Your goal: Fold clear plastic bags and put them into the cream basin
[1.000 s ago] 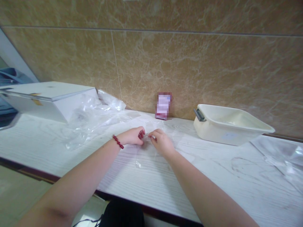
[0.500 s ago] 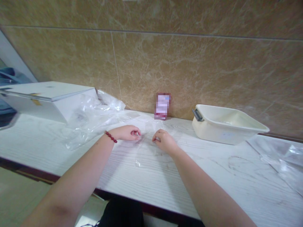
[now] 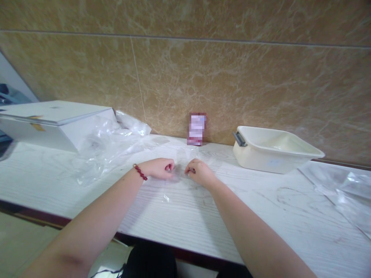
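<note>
A thin, see-through plastic bag (image 3: 166,198) lies on the pale tabletop below and between my two hands, its outline faint apart from a few glints. My left hand (image 3: 162,168), with a red bead bracelet at the wrist, is closed in a pinch at the left of the plastic. Facing it a short gap away, my right hand (image 3: 198,171) has its thumb and fingertips pressed together on the plastic. The edges under the fingertips are hard to make out.
A white box (image 3: 69,131) stands at the left beside crumpled clear plastic (image 3: 107,146). A blurred-out phone-like item (image 3: 197,129) leans on the tiled wall. To the right are a cream tub (image 3: 261,158) with a grey handle and more clear plastic sheeting (image 3: 344,193).
My left hand has shifted slightly right and curled more, nearer my right hand. The right hand stays almost where it was. The whole view has shifted a little.
</note>
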Demonstrator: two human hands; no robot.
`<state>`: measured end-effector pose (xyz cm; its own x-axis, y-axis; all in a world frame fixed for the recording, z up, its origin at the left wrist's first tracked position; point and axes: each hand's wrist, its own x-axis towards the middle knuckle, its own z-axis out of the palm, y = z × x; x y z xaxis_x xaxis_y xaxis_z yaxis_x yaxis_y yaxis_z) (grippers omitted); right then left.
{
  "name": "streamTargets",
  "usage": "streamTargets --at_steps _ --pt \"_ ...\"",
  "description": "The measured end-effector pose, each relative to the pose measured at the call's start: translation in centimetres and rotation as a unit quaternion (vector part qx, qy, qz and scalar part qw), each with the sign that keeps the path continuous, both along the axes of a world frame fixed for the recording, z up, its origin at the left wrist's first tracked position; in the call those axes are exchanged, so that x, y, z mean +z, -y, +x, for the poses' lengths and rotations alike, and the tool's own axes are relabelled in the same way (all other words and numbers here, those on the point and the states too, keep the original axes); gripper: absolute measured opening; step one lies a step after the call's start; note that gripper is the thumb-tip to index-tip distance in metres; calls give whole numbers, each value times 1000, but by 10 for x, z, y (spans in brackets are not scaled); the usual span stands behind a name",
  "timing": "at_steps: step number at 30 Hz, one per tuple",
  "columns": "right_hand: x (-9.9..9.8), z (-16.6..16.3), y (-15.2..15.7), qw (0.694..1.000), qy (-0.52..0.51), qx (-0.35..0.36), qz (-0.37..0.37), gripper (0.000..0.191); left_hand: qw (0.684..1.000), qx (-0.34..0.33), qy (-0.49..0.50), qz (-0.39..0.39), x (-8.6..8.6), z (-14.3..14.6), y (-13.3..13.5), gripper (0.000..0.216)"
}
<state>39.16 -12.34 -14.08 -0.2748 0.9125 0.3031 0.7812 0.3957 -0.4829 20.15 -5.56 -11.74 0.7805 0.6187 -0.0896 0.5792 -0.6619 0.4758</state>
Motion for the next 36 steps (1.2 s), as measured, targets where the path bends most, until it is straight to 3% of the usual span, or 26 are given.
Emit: streamTargets --at_steps 5,12,17,26,36 --pt "0 1 -1 1000 0 5 -5 25 999 -3 35 -19 8 -7 -7 28" --pt "1 4 -2 1000 -12 18 -14 28 998 -43 1 40 -4 -9 -17 44" --pt "3 7 -3 1000 -13 -4 -8 24 998 -38 -32 45 -5 -10 -17 49" --pt "4 11 -2 999 -16 17 22 26 994 -50 -68 65 -8 -14 -21 54" --pt "3 14 -5 999 25 31 7 30 993 -55 -84 57 -10 -13 -22 55"
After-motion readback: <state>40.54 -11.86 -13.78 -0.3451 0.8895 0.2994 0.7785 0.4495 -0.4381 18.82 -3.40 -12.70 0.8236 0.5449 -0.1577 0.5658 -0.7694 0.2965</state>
